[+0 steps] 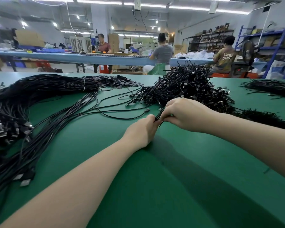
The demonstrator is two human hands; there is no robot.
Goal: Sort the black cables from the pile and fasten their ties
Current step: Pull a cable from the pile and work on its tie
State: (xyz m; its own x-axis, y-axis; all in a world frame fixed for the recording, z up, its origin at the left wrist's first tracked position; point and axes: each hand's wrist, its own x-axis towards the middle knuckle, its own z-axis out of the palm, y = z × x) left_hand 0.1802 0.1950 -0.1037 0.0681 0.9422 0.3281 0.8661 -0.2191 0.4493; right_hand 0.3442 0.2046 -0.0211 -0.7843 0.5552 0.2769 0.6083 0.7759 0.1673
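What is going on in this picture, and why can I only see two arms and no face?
The camera sits on a person's head and looks forward and down, so you see what that person sees: their own two arms reaching out. There is only this one picture, taken from that spot.

The left hand and the right hand meet in the middle. Together they pinch a small black cable bundle between their fingers.

They work over a green table. On the left lie long black cables, held together with pale ties. Behind the hands sits a tangled pile of cables. A single loose cable curves across the green.

Far behind, other people sit at a long blue table, busy with their own work.
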